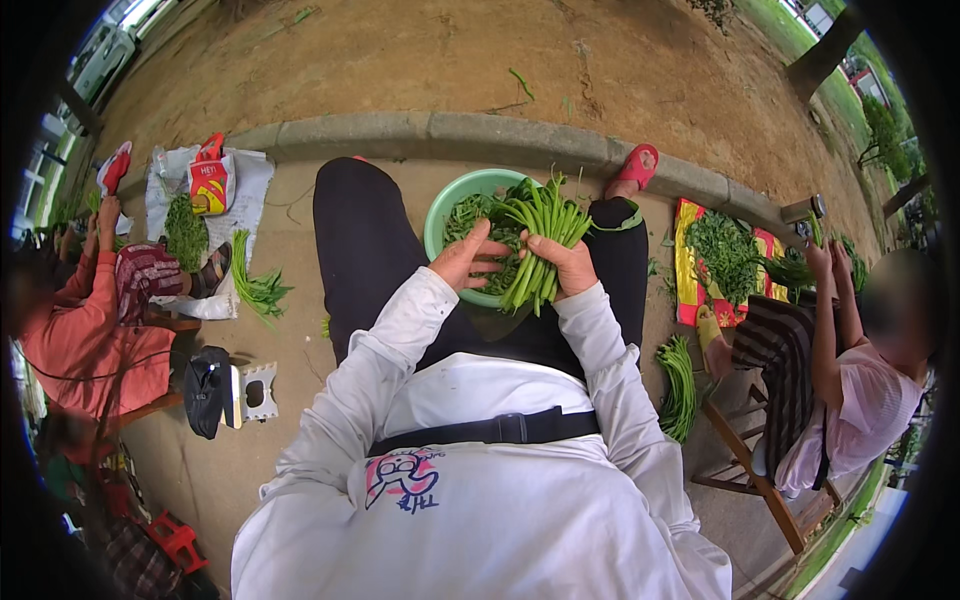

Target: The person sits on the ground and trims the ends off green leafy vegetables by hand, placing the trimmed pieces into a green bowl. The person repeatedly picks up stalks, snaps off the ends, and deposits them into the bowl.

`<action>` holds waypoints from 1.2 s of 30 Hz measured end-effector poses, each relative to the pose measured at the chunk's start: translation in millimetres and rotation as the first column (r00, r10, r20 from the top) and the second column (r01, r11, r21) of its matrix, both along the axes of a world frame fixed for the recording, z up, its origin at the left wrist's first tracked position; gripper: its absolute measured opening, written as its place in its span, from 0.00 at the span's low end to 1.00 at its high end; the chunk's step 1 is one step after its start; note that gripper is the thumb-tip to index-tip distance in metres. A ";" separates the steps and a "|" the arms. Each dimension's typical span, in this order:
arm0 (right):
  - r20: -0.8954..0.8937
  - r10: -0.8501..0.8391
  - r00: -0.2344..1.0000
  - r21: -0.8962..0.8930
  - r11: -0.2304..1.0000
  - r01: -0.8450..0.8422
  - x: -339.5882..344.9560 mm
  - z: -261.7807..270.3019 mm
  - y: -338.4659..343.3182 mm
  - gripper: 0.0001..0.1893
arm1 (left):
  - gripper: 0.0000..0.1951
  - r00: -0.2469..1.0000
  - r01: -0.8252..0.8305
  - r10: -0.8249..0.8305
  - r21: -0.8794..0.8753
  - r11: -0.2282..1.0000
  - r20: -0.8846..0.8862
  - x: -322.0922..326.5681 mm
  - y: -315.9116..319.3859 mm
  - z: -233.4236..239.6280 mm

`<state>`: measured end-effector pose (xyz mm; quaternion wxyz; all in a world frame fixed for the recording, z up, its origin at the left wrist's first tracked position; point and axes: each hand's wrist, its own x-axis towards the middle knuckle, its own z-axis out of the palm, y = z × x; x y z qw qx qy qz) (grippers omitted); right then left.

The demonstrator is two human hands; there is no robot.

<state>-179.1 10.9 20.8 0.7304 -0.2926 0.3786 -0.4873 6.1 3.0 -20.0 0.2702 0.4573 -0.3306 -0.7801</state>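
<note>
A thick bundle of long green leafy-vegetable stems (547, 217) is gripped in my right hand (568, 262), its ends pointing up and down past the fist. My left hand (470, 259) is beside the bundle, fingers spread, with nothing seen in it. Beneath both hands a round light-green plastic basin (435, 217) stands between my knees. Loose dark-green leaves (466, 217) lie in the basin; the hands and the bundle hide part of them. A green strip hangs over my right knee.
A concrete kerb (360, 135) runs beyond the basin. Co-workers sit at left (105, 330) and right (840, 390). Stem bundles lie on the paving at left (259, 289) and right (677, 390). Leaf piles rest on sheets at both sides. A black bag (206, 390) and folding stool (259, 391) stand left.
</note>
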 end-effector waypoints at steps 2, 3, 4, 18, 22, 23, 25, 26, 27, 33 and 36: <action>0.007 0.119 0.993 -0.014 0.993 -0.119 1.3 2.0 1.2 0.14 | 0.36 0.966 0.098 -0.093 0.009 0.995 -0.241 0.3 3.2 1.5; -0.017 0.182 0.983 -0.025 0.983 -0.182 5.1 5.8 3.7 0.15 | 0.35 0.939 0.074 -0.071 -0.005 0.997 -0.335 -3.4 5.5 2.6; -0.118 0.236 0.964 -0.024 0.970 -0.241 7.5 -1.4 5.1 0.17 | 0.34 0.903 0.050 -0.051 -0.015 0.999 -0.427 -9.5 8.6 3.3; -0.529 0.225 0.818 -0.276 0.866 -0.417 25.7 -33.4 9.7 0.23 | 0.22 0.876 -0.213 0.194 0.006 0.977 -0.442 -13.4 8.0 -22.0; -0.509 0.147 0.848 -0.291 0.898 -0.331 24.6 -45.8 13.5 0.21 | 0.20 0.874 -0.269 0.236 -0.018 0.963 -0.425 -14.0 7.8 -11.9; -0.505 0.176 0.845 -0.262 0.901 -0.344 22.5 -42.8 14.0 0.21 | 0.20 0.866 -0.287 0.247 -0.028 0.958 -0.435 -13.7 7.9 -8.8; -0.525 0.145 0.839 -0.267 0.908 -0.324 15.7 -45.0 12.4 0.19 | 0.18 0.844 -0.292 0.288 0.064 0.954 -0.453 -11.4 5.9 -11.4; -0.535 0.130 0.835 -0.269 0.911 -0.314 12.7 -46.9 11.4 0.18 | 0.18 0.832 -0.293 0.309 0.109 0.950 -0.460 -10.2 5.2 -12.8; -0.561 0.128 0.818 -0.262 0.910 -0.322 10.9 -49.0 10.4 0.17 | 0.17 0.841 -0.294 0.309 0.104 0.950 -0.443 -9.4 5.3 -16.4; -0.550 0.147 0.822 -0.186 0.938 -0.292 6.5 -55.6 10.4 0.14 | 0.14 0.843 -0.283 0.312 0.132 0.950 -0.437 -10.3 5.9 -24.4; -0.537 0.146 0.831 -0.162 0.949 -0.272 5.7 -56.7 10.4 0.13 | 0.14 0.841 -0.293 0.327 0.146 0.945 -0.430 -11.0 6.3 -24.0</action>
